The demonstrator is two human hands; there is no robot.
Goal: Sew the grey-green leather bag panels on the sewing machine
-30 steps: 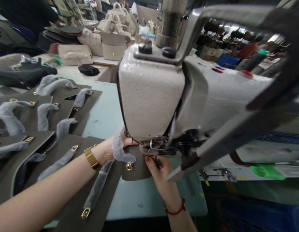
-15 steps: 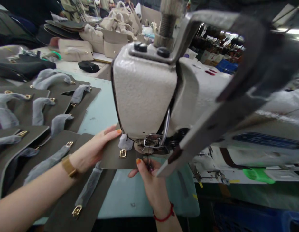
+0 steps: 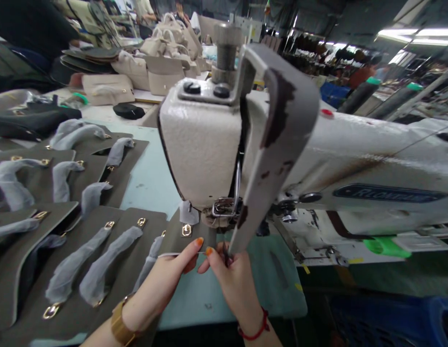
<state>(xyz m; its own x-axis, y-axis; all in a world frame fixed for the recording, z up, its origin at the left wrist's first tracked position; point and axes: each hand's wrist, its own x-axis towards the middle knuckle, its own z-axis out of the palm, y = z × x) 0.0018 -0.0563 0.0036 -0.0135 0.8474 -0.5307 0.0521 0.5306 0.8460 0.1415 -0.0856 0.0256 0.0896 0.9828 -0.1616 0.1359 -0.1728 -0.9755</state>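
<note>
A dark olive leather panel (image 3: 189,237) with a gold ring lies under the head of a cream sewing machine (image 3: 209,144), close to the presser foot (image 3: 224,210). My left hand (image 3: 166,279), with a gold watch on the wrist, pinches the panel's front edge. My right hand (image 3: 233,277), with a red cord on the wrist, is closed beside it at the same edge, gripping a small dark tool (image 3: 226,258) just below the needle area. The two thumbs nearly touch.
Several more olive panels (image 3: 64,231) with wrapped handles and gold buckles overlap on the pale blue table (image 3: 151,178) to the left. Beige bags (image 3: 162,67) and dark pieces lie further back. The machine's arm (image 3: 354,168) spans the right side.
My left hand has moved from the panel's left side to its front edge beside the right hand. The camera has shifted, showing more of the machine's arm.
</note>
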